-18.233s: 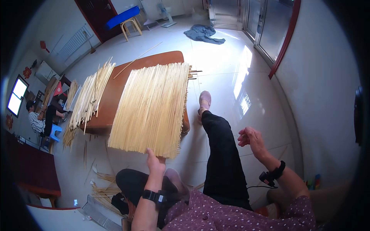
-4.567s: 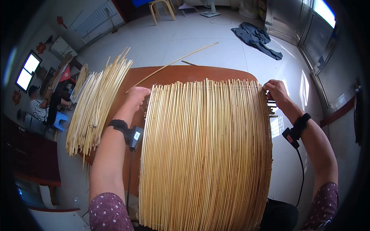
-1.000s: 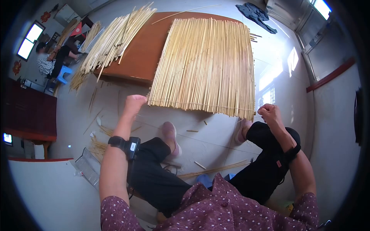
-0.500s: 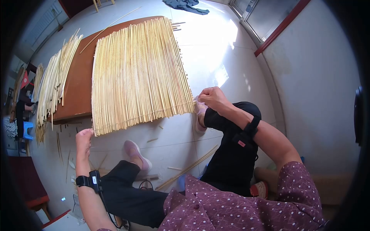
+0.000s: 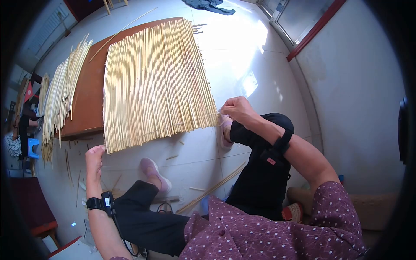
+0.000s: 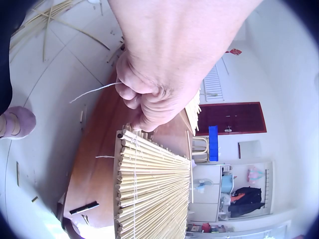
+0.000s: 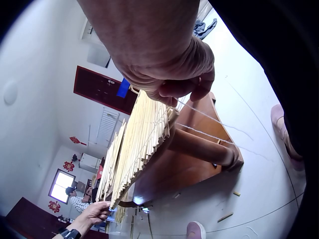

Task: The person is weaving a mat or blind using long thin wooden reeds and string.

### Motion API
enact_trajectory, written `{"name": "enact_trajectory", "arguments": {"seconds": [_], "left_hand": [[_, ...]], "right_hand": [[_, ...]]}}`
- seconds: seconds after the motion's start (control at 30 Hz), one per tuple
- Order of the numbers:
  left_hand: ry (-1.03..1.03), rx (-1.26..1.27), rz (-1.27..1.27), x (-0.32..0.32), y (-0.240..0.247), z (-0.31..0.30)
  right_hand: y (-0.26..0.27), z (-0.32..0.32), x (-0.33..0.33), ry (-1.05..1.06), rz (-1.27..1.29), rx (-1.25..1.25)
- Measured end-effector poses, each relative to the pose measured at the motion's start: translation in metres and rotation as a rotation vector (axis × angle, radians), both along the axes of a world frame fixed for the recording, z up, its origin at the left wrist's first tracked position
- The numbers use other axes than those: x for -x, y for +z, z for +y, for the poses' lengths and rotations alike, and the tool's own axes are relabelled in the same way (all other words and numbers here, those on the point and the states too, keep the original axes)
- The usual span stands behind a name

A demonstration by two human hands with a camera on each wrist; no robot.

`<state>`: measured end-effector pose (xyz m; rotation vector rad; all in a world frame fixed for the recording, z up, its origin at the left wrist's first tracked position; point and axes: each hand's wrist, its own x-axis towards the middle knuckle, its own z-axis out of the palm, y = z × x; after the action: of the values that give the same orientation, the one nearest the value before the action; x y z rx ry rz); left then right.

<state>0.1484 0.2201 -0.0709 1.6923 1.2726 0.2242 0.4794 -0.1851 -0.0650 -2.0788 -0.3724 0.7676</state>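
A mat of thin straw-coloured sticks (image 5: pixel 156 82) lies over a brown table (image 5: pixel 86 99), its near edge overhanging. At its near left corner, my left hand (image 5: pixel 94 159) has curled fingers gripping a white string (image 6: pixel 92 91), whose loose end sticks out in the left wrist view; the fingertips are against the corner. My right hand (image 5: pixel 239 110) pinches string (image 7: pixel 214 119) beside the near right corner, with tails hanging in the right wrist view. Stitching thread (image 6: pixel 135 189) runs along the mat's edge. The palms are hidden.
Loose sticks (image 5: pixel 65 89) are piled left of the mat, and one long stick (image 5: pixel 123 32) lies behind it. Cut pieces and long sticks (image 5: pixel 212 187) lie on the floor between the feet. A seated person (image 7: pixel 79 199) is in the background; a wall (image 5: pixel 346 86) stands right.
Since several seconds ago, both hands have gone from the mat's far corners to its near corners, and the mat rests farther forward. The head view has swung right. Over the last half second, hardly anything moved.
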Motion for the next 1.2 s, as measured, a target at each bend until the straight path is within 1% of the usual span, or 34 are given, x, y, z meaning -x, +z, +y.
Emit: {"name": "enact_trajectory", "arguments": {"seconds": [0.07,0.13,0.2,0.37,0.4,0.47,0.5,0.53,0.57,0.6,0.63,0.67,0.7,0.73,0.77,0.93,1.03,1.07,1.13,1.2], "left_hand": [[-0.011,0.01,-0.006,0.001,-0.001,0.001],[0.003,-0.035,-0.001,0.0,-0.004,0.002],[0.009,-0.026,0.0,0.0,-0.002,0.002],[0.038,-0.024,0.003,0.002,-0.003,0.004],[0.039,-0.017,-0.013,0.002,-0.002,0.002],[0.031,-0.009,-0.052,0.006,-0.002,0.002],[0.033,-0.014,-0.071,0.007,-0.006,0.005],[0.03,0.009,-0.078,0.011,-0.006,0.007],[0.033,0.028,-0.085,0.011,-0.004,0.007],[0.038,-0.033,-0.091,0.005,0.0,-0.002],[0.017,-0.059,-0.146,0.007,-0.002,-0.003],[0.037,-0.015,-0.12,0.011,-0.005,0.005],[0.033,-0.04,-0.124,0.004,0.001,-0.004],[0.026,-0.056,-0.14,0.004,0.001,-0.004],[0.052,-0.07,-0.142,0.005,-0.002,-0.004],[0.054,-0.121,-0.199,0.009,-0.023,0.009],[0.035,-0.142,-0.221,0.01,-0.022,0.009],[0.041,-0.144,-0.224,0.01,-0.018,0.008],[0.039,-0.072,-0.166,0.01,-0.009,0.006],[0.044,-0.08,-0.174,0.009,-0.01,0.005]], "right_hand": [[0.001,-0.001,0.001,0.001,0.055,-0.059],[0.002,0.0,0.001,0.015,0.055,-0.07],[0.002,0.001,0.0,0.031,0.058,-0.083],[-0.001,0.006,-0.001,0.056,0.024,-0.024],[0.0,0.006,-0.001,0.06,0.024,-0.024],[0.005,0.007,0.003,0.087,-0.017,0.057],[0.012,0.008,0.006,0.092,-0.037,0.046],[-0.011,0.004,-0.001,0.102,-0.078,-0.009],[-0.002,0.005,0.002,0.103,-0.05,-0.021],[-0.007,0.003,-0.001,0.1,0.003,-0.026],[0.001,0.005,0.003,0.083,0.012,-0.033],[0.008,0.007,0.006,0.092,-0.001,-0.024],[0.0,0.005,0.003,0.077,0.018,-0.031],[0.007,0.006,0.006,0.073,0.029,-0.031],[0.006,0.006,0.007,0.1,0.027,-0.042],[0.006,0.007,0.006,0.053,0.097,-0.084],[0.008,0.009,0.008,0.044,0.112,-0.109],[0.012,0.011,0.01,0.041,0.108,-0.103],[0.012,0.011,0.011,0.042,0.097,-0.096],[0.01,0.011,0.011,0.039,0.091,-0.087]]}}
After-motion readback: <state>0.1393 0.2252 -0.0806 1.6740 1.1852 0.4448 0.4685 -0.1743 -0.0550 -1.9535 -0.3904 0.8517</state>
